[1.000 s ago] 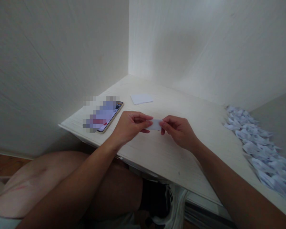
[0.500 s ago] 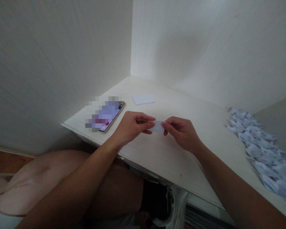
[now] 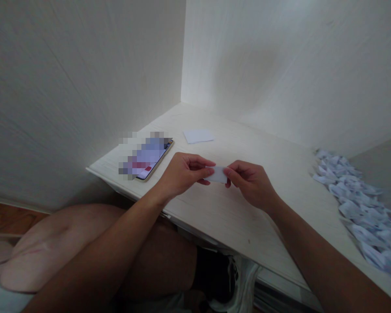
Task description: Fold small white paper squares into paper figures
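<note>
A small white slip of paper [image 3: 217, 174] is pinched between my two hands just above the pale wooden table [image 3: 234, 208]. My left hand [image 3: 181, 172] grips its left end with thumb and fingers closed. My right hand [image 3: 249, 182] pinches the right end the same way. Most of the slip is hidden by my fingertips.
A phone [image 3: 151, 158] with a lit screen lies on the table to the left of my hands. A white paper sheet [image 3: 198, 135] lies further back. Several folded white papers [image 3: 355, 204] are heaped along the table's right side. Walls close in behind and at the left.
My hands and the slip have hardly moved; the view has shifted slightly, and the fingers have kept their pinch on the paper.
</note>
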The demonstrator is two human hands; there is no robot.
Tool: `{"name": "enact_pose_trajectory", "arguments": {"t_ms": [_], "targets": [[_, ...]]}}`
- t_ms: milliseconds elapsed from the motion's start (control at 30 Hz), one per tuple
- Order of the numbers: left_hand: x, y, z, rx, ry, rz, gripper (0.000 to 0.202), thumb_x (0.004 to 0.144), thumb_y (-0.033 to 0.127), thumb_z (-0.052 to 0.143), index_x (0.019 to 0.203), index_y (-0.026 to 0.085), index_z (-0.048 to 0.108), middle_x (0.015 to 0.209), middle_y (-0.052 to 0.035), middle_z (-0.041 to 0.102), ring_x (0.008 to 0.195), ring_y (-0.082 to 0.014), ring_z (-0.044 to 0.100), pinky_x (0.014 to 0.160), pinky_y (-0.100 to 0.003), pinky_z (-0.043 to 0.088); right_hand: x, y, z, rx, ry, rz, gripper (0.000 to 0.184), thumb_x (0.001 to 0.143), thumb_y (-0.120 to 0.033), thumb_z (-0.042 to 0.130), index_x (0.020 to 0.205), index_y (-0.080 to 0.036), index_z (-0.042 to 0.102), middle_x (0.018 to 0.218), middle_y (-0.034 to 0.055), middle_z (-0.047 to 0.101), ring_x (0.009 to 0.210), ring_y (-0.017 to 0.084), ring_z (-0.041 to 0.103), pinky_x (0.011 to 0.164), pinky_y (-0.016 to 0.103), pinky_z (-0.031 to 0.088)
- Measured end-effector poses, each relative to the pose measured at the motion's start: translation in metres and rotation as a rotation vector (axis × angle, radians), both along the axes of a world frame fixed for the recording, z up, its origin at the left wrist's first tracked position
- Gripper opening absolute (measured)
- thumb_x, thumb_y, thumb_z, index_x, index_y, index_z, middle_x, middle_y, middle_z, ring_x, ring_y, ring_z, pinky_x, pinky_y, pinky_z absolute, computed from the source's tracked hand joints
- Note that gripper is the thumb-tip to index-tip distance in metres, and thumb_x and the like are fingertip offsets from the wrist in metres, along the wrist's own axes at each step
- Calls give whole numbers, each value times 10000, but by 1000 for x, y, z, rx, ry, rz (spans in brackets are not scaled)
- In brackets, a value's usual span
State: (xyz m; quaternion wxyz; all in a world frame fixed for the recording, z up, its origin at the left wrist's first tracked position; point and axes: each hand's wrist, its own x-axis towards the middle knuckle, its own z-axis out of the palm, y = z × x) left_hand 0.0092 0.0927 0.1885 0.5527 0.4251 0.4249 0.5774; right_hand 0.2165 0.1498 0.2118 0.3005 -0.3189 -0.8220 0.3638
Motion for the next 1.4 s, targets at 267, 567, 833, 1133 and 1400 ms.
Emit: {"name": "enact_pose_trajectory", "arguments": {"t_ms": [267,567,833,1133,1400], "targets": [[1,-1,1,-6,35,-5,217,714,228,913,891,131,835,820,-48,810,699,-143,741,646,-276,668,-1,1,1,4,-9,3,351,969,-366,630,662,-200,665,608,-17,647,565,111,525,585,275,391],[1,-1,2,-16,29,-3,217,708,224,915,890,138,835,814,-44,813,695,-144,744,640,-269,663,0,1,0,-3,10,13,342,965,-357,633,662,-201,671,597,-19,644,554,110,519,577,275,387],[1,1,1,-1,37,-3,222,699,239,922,876,138,833,818,-49,813,694,-147,740,668,-297,673,-2,0,1,-13,18,2,331,962,-344,629,667,-202,675,600,-20,650,554,108,525,574,272,392],[1,0,0,1,38,17,256,690,236,930,907,135,837,842,-54,817,731,-161,752,713,-328,684,-2,-3,3,8,7,-19,334,971,-351,619,675,-206,670,595,-20,638,552,112,511,586,274,402],[1,0,2,-12,72,26,284,665,259,952,902,144,846,853,-60,823,728,-178,757,730,-361,692,-2,-2,2,-4,8,-20,346,978,-383,623,684,-205,665,598,-18,636,554,114,505,581,272,399]]}}
